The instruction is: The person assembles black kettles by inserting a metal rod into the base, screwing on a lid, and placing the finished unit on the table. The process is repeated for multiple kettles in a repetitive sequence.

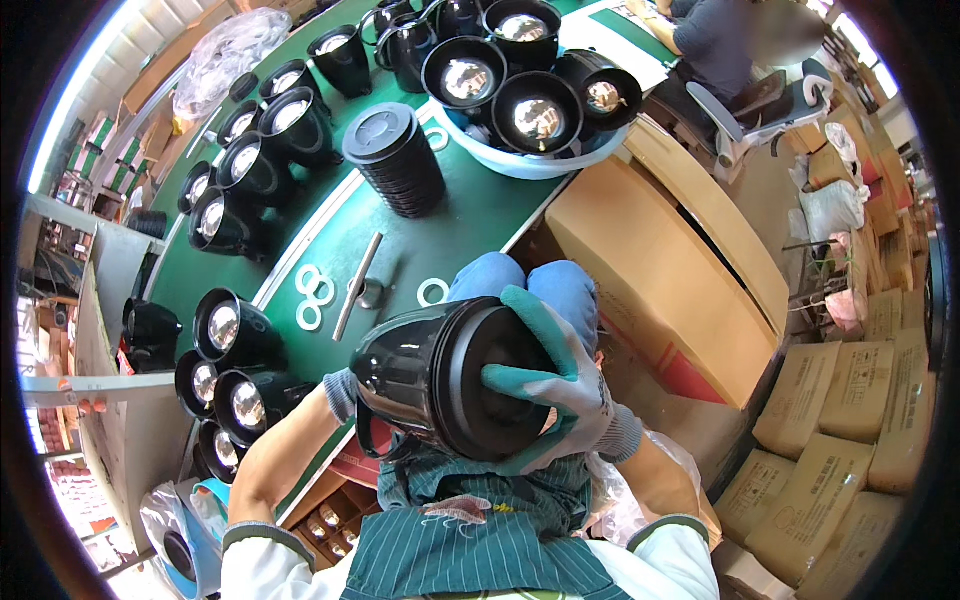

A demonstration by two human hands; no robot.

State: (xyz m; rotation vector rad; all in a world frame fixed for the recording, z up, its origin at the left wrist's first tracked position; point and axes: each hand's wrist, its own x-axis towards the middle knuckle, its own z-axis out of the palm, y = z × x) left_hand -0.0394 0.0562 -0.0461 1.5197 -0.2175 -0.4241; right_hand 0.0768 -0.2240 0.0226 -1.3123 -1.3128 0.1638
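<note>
A glossy black jug [395,365] is tilted on its side above my lap, its flat round end turned to the right. My right hand [560,395], in a grey and teal glove, grips that round end [485,350], its fingers spread across the disc and rim. My left hand [342,394] reaches behind the jug and supports it; only the glove cuff shows and its fingers are hidden. The jug's handle [370,440] hangs at the lower left. Ahead on the green bench lie a metal T-shaped tool [358,290] and several white rings [320,288].
A stack of ribbed black discs [395,160] stands mid-bench. Black jugs with shiny insides [250,165] line the left, and more fill a pale blue basin [530,165]. A large carton [650,270] stands to the right, with stacked boxes [815,490] beyond. Another person [710,45] sits far right.
</note>
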